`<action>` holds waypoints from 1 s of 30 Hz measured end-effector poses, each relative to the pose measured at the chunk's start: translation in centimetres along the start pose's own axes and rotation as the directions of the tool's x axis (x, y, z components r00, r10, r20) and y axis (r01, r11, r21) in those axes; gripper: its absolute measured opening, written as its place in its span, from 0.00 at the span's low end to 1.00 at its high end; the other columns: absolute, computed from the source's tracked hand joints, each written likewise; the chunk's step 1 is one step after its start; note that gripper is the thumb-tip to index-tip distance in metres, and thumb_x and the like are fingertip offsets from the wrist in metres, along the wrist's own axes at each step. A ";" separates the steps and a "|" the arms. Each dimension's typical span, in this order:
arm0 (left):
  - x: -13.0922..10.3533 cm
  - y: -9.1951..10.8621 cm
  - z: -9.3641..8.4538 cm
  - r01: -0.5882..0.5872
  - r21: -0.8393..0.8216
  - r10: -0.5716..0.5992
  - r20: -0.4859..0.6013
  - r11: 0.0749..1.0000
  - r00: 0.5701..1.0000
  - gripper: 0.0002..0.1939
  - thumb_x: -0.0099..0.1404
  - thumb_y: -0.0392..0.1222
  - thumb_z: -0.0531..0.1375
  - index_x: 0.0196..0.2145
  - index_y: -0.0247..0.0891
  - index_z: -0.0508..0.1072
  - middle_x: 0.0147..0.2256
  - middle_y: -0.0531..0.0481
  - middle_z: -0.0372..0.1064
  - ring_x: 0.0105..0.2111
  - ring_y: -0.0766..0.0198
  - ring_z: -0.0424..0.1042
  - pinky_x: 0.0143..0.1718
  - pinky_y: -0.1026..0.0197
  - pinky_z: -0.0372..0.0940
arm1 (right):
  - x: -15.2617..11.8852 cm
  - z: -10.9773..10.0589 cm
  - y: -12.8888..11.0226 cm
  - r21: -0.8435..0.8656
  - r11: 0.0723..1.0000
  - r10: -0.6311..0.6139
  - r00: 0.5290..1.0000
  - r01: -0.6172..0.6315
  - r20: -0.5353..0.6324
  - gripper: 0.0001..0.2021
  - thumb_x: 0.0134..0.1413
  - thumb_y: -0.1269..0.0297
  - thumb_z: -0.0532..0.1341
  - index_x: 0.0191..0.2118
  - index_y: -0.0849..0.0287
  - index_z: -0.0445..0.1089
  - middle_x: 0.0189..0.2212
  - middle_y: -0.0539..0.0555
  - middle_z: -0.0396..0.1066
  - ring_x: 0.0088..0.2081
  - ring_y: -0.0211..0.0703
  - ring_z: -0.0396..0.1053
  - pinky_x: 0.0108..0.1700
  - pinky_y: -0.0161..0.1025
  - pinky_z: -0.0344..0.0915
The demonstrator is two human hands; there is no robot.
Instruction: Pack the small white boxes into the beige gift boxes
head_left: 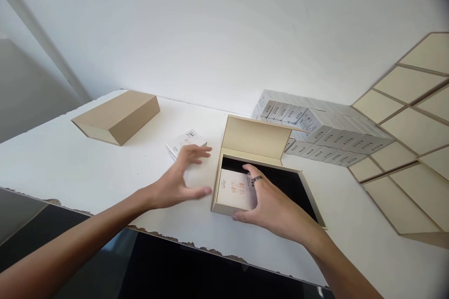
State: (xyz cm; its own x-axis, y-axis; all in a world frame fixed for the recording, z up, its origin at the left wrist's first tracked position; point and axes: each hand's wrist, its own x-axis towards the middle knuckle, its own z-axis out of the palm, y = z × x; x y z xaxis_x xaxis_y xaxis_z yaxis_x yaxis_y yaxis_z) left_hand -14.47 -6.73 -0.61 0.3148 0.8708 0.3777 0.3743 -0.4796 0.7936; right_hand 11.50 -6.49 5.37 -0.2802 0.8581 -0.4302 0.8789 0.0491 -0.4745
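Observation:
My left hand [182, 177] hovers over the table with its fingers spread and holds nothing. Just beyond its fingers, a small white printed box [186, 139] lies on the table. My right hand [268, 201], with a dark ring on one finger, is spread over an open cream gift box [252, 138]. Its thumb is at the near wall, and its index finger reaches over the black interior [287, 184]. Inside, at the left end, sits another white box [235, 190] with orange lettering, its right part covered by my right hand. Contact between that hand and the white box is unclear.
A closed beige gift box [117, 114] stands at the left. Several white boxes [333, 133] are stacked behind the open one. Cream gift boxes [403, 121] are piled at the right. The white table [168, 217] has a chipped front edge; a white wall rises behind.

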 end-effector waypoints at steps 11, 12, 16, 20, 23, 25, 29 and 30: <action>0.1 -2.9 -2.7 0.589 0.283 -0.481 -0.369 0.757 0.795 0.53 0.46 0.62 0.72 0.58 0.38 0.49 0.55 0.33 0.63 0.53 0.40 0.70 0.48 0.41 0.70 | -0.8 0.3 0.6 0.028 0.996 -0.090 0.995 0.089 0.043 0.58 0.47 0.39 0.67 0.75 0.51 0.33 0.74 0.53 0.34 0.69 0.54 0.51 0.64 0.46 0.61; 0.2 -3.0 -2.7 0.616 0.252 -0.518 -0.361 0.746 0.775 0.52 0.48 0.61 0.71 0.59 0.39 0.48 0.53 0.34 0.64 0.51 0.42 0.71 0.46 0.43 0.71 | -1.1 0.2 0.7 0.028 0.994 -0.110 0.993 0.108 0.041 0.57 0.49 0.38 0.65 0.75 0.49 0.31 0.75 0.51 0.32 0.70 0.53 0.49 0.65 0.47 0.59; 0.3 -3.5 -2.9 0.634 0.205 -0.530 -0.395 0.746 0.751 0.49 0.50 0.58 0.70 0.60 0.40 0.48 0.50 0.39 0.67 0.50 0.45 0.72 0.45 0.47 0.72 | -2.6 -0.3 2.5 0.133 0.983 -0.130 0.991 0.124 0.036 0.50 0.55 0.37 0.62 0.73 0.37 0.30 0.75 0.46 0.34 0.72 0.52 0.43 0.69 0.52 0.53; 0.1 -2.6 -3.0 0.621 0.165 -0.497 -0.461 0.766 0.736 0.44 0.52 0.58 0.70 0.59 0.42 0.56 0.52 0.40 0.66 0.51 0.45 0.72 0.44 0.47 0.73 | -4.8 -1.1 5.0 0.260 0.958 -0.088 0.988 0.118 -0.124 0.35 0.62 0.37 0.55 0.70 0.31 0.41 0.73 0.44 0.42 0.71 0.53 0.47 0.68 0.57 0.55; -0.1 -0.1 -2.4 0.442 0.200 -0.255 -0.586 0.874 0.769 0.40 0.53 0.55 0.70 0.58 0.44 0.59 0.58 0.40 0.61 0.56 0.45 0.68 0.53 0.44 0.71 | -6.8 -1.5 6.0 0.240 0.954 -0.127 0.968 0.178 -0.215 0.30 0.63 0.39 0.54 0.68 0.34 0.49 0.71 0.48 0.50 0.69 0.57 0.53 0.64 0.56 0.62; -0.1 2.2 -1.5 0.249 0.249 -0.072 -0.557 0.936 0.828 0.41 0.54 0.51 0.71 0.59 0.44 0.56 0.60 0.39 0.58 0.58 0.45 0.66 0.57 0.42 0.68 | -8.2 -1.6 5.8 0.117 0.957 -0.212 0.917 0.264 -0.338 0.29 0.63 0.42 0.57 0.67 0.34 0.52 0.69 0.48 0.54 0.68 0.60 0.55 0.62 0.56 0.65; 0.3 6.7 1.5 -0.048 0.224 0.111 -0.280 0.973 0.953 0.47 0.57 0.45 0.70 0.65 0.47 0.47 0.59 0.39 0.59 0.58 0.47 0.67 0.55 0.45 0.69 | -9.2 -1.8 4.3 -0.255 0.877 -0.474 0.651 0.407 -0.593 0.32 0.63 0.54 0.61 0.68 0.35 0.48 0.68 0.49 0.56 0.69 0.59 0.52 0.70 0.62 0.52; 0.5 7.4 2.3 -0.092 0.203 0.133 -0.199 0.975 0.971 0.48 0.57 0.44 0.70 0.65 0.47 0.45 0.58 0.39 0.60 0.57 0.47 0.67 0.54 0.46 0.70 | -9.0 -1.8 4.0 -0.327 0.848 -0.528 0.613 0.417 -0.588 0.35 0.62 0.55 0.62 0.69 0.37 0.44 0.69 0.50 0.53 0.70 0.61 0.49 0.71 0.64 0.46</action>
State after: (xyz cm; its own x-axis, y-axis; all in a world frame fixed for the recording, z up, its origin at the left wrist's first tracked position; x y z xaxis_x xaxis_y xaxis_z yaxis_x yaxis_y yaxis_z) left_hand -9.50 -10.10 4.39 0.1817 0.8029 0.5677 0.5128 -0.5700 0.6420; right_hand 18.21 -13.10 8.73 -0.4085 0.8005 0.4385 0.7550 0.5663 -0.3305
